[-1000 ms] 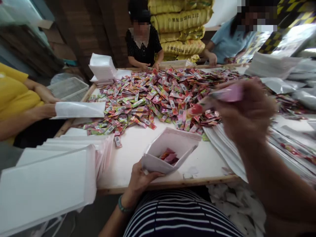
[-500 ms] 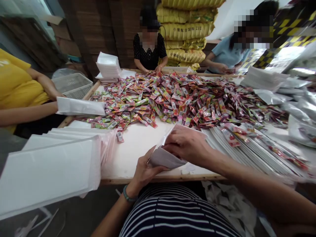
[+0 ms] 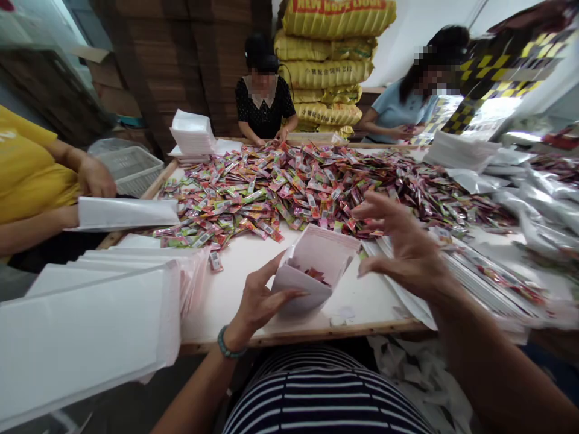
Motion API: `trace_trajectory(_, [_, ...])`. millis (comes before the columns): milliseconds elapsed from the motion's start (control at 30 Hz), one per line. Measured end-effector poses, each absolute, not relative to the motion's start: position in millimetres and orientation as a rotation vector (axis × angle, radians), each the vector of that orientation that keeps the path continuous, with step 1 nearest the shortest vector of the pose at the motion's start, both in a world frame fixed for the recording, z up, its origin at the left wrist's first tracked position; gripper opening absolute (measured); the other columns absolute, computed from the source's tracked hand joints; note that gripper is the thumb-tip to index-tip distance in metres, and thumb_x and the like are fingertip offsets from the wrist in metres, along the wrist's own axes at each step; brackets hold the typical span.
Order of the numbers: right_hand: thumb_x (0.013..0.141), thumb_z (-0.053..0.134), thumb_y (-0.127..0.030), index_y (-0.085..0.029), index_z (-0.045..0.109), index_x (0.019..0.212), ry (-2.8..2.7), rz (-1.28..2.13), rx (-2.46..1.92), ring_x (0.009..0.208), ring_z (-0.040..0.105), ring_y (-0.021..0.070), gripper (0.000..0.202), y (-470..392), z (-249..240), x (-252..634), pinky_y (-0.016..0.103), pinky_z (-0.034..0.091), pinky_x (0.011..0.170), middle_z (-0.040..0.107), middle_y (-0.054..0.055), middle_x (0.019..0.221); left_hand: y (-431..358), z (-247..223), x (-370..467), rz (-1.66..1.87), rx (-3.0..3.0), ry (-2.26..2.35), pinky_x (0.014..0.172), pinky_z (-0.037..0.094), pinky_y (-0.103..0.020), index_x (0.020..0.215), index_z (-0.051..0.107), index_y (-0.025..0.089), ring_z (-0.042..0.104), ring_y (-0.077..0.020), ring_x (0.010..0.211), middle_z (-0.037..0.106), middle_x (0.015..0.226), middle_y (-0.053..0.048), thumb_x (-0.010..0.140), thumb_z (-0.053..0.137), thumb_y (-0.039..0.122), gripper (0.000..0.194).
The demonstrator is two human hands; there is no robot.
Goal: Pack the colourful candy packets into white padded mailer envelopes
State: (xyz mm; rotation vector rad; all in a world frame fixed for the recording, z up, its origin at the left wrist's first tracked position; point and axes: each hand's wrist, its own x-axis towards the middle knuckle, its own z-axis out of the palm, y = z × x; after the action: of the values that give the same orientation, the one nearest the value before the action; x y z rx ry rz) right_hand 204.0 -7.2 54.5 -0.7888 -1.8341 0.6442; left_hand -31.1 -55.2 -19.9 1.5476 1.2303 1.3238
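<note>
My left hand (image 3: 265, 298) grips a white padded envelope (image 3: 301, 292) by its left side, thumb across the front. The envelope's mouth gapes toward me, and a few small colourful packets (image 3: 316, 275) show inside it. To the right, my right hand (image 3: 404, 244) hangs in the air with fingers spread and nothing in it. Below and beyond that hand lies a big heap of small shiny packets (image 3: 289, 187), red, green and purple, spread over the white table (image 3: 230, 307).
At left is a stack of white envelopes (image 3: 90, 337); at right, a row of envelopes (image 3: 479, 280) has packets on top. A person in yellow (image 3: 31, 163) holds another envelope (image 3: 129, 212). Two more people sit across the table. Yellow sacks (image 3: 325, 75) are piled behind.
My right hand has come out of the envelope and moved up and right, its fingers opening. The envelope now gapes wider in my left hand. The view has shifted slightly.
</note>
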Motion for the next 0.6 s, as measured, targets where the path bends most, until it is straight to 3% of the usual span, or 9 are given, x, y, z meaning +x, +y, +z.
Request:
trace_trajectory(33, [0.052,0.089,-0.038,-0.031,0.06,0.125,-1.859,0.779,-0.832,0.107,0.06,0.0244,0.079,-3,39,208,0.037,0.051,0.085,0.066,0.004,0.117,-53,-19,-30,1.309,1.565,1.232,0.08,0.053,-0.03,0.104,0.073,0.018,0.067,-0.0235,0.084,0.075,0.094,-0.006,0.066,0.079,0.038,0.044])
trace_trajectory(67, [0.052,0.089,-0.041,-0.027,0.065,0.117,-1.848,0.932,-0.874,0.103,0.062,0.0252,0.071,1,22,210,0.038,0.052,0.083,0.068,0.005,0.112,-52,-18,-28,1.299,1.574,1.246,0.075,0.053,-0.028,0.099,0.074,0.017,0.066,-0.0212,0.077,0.075,0.088,-0.005,0.07,0.076,0.039,0.037])
trace_trajectory(133, [0.061,0.082,-0.05,-0.021,0.073,0.093,-1.687,1.134,-0.957,0.086,0.065,0.0235,0.045,3,-4,209,0.036,0.054,0.075,0.072,0.005,0.092,-52,-14,-22,1.328,1.558,1.303,0.064,0.05,-0.024,0.091,0.075,0.016,0.062,-0.0164,0.064,0.073,0.074,-0.002,0.077,0.069,0.042,0.03])
trace_trajectory(200, [0.069,0.075,-0.053,-0.02,0.073,0.081,-1.481,1.19,-0.991,0.075,0.064,0.0205,0.036,-2,-13,207,0.035,0.053,0.07,0.071,0.004,0.08,-54,-6,-15,1.411,1.485,1.358,0.059,0.048,-0.022,0.088,0.074,0.015,0.058,-0.0141,0.06,0.069,0.069,-0.001,0.082,0.063,0.046,0.034])
trace_trajectory(400, [0.078,0.066,-0.05,-0.021,0.072,0.081,-1.333,1.214,-1.063,0.071,0.06,0.0167,0.03,-1,-12,233,0.029,0.048,0.066,0.069,0.002,0.077,-33,-12,16,1.442,1.108,1.114,0.078,0.051,-0.026,0.11,0.065,0.017,0.065,-0.0172,0.085,0.071,0.096,-0.004,0.08,0.065,0.049,0.044])
trace_trajectory(500, [0.079,0.062,-0.043,-0.018,0.066,0.069,-1.488,0.976,-1.355,0.062,0.054,0.0172,0.028,13,-46,248,0.032,0.046,0.064,0.061,0.002,0.064,-8,-48,30,1.359,0.939,1.063,0.08,0.051,-0.029,0.107,0.063,0.016,0.065,-0.0177,0.084,0.072,0.096,-0.006,0.076,0.069,0.047,0.045])
trace_trajectory(600, [0.085,0.053,-0.03,-0.018,0.066,0.083,-1.571,0.31,-1.512,0.078,0.057,0.0231,0.018,22,-70,246,0.039,0.046,0.078,0.065,0.008,0.081,7,-76,37,1.334,0.926,1.122,0.084,0.05,-0.03,0.105,0.062,0.016,0.065,-0.018,0.089,0.071,0.103,-0.007,0.076,0.068,0.047,0.043])
